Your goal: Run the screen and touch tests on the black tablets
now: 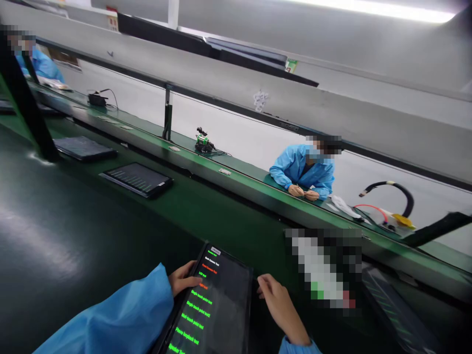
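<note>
Black flat glass-fronted tablet [216, 305] lies on the dark green matte table [73, 231], bottom centre of view, screen lit with rows of green and red text. Left hand [183, 278], in a light blue smooth sleeve, holds the tablet's left edge: thumb laid on the glass, fingers curled under the rim, so the grip is closed on the tablet. Right hand [280, 305] rests just beside the tablet's right edge, fingers loosely extended, fingertips near the upper right corner; grip open, holding nothing.

Count of further tablets on the same table: two, both black and flat, lying face up up-left — one nearer [137, 179] with faint green lines on screen, one farther [84, 147] and dark. A black slanted post [24, 103] stands by the farther one.

Beyond a raised green conveyor rail [236, 179], a person in a light blue coat [303, 169] leans on it, hands together. A second blue-coated person [39, 61] sits far left. A small green-and-black fixture [203, 142] sits on the rail.
</note>
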Tool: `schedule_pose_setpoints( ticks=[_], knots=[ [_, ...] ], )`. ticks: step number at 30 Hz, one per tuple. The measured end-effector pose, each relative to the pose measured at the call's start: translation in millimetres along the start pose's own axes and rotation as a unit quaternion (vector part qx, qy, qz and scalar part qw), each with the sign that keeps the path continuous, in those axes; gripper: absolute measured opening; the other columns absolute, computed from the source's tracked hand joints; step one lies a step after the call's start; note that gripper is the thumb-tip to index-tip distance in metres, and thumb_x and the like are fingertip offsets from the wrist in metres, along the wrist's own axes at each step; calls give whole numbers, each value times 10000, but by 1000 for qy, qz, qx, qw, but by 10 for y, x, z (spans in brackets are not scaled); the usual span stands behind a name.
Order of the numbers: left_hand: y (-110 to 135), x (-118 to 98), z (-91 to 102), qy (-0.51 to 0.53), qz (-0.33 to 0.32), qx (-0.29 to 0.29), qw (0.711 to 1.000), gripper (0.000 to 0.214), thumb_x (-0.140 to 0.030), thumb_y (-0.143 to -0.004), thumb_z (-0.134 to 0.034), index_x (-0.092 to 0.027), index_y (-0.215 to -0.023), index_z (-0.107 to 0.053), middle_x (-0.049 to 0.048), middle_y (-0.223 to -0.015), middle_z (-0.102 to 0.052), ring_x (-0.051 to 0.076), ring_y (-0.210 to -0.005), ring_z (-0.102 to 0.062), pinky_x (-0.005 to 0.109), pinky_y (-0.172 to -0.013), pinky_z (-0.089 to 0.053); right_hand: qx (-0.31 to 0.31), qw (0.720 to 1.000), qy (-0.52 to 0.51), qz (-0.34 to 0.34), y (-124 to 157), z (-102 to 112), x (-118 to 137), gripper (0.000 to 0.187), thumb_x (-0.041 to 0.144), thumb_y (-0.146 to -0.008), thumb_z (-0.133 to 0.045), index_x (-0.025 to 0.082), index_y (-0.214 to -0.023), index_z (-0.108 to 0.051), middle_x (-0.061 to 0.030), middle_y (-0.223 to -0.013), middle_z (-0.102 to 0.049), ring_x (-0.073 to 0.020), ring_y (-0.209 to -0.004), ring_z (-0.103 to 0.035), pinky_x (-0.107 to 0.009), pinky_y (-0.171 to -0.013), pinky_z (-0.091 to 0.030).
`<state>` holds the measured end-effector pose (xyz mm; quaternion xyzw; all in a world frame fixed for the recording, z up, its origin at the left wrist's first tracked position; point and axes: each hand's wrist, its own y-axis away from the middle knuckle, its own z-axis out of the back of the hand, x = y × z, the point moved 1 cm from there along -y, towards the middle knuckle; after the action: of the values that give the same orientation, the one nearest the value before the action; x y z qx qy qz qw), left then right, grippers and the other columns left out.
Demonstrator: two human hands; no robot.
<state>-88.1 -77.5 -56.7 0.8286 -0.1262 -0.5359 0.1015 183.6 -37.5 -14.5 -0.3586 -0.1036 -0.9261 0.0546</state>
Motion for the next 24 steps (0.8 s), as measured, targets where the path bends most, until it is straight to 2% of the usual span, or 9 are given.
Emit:
schedule_pose_setpoints(
  ticks=[6, 12, 18, 24],
  knots=[
    [43, -60, -4, 2, 18, -9, 1000, 530, -438, -488, -788, -246, -966, -661, 6, -861, -738, 277, -852, -676, 368, -792, -513, -19, 1000, -24, 5, -84, -120, -4, 437, 604, -848, -279, 232, -703, -456, -9, -638, -513, -197, -631, -549, -327, -637, -370],
    [70, -107, 15, 8, 26, -47, 999, 368, -420, -528, -758, -282, -862, -688, -66, -822, -735, 237, -855, -681, 306, -791, -507, -32, 998, -50, -7, -168, -246, -28, 448, 634, -809, -317, 224, -716, -472, -9, -632, -487, -210, -647, -519, -328, -629, -344],
    [27, -47, 58, -12, 16, -39, 999, 410, -462, -571, -709, -260, -926, -687, -38, -788, -729, 250, -847, -674, 320, -783, -498, -43, 995, -89, 34, -212, -274, -73, 439, 637, -801, -368, 227, -646, -385, 28, -599, -394, -169, -620, -443, -298, -622, -316],
    [-74, 31, 163, -51, -9, -35, 998, 389, -510, -634, -681, -254, -926, -700, -17, -892, -723, 261, -941, -636, 323, -844, -463, -43, 989, -122, 69, -203, -251, -43, 441, 603, -841, -392, 214, -634, -369, 45, -581, -335, -134, -576, -360, -279, -590, -268]
  ],
)
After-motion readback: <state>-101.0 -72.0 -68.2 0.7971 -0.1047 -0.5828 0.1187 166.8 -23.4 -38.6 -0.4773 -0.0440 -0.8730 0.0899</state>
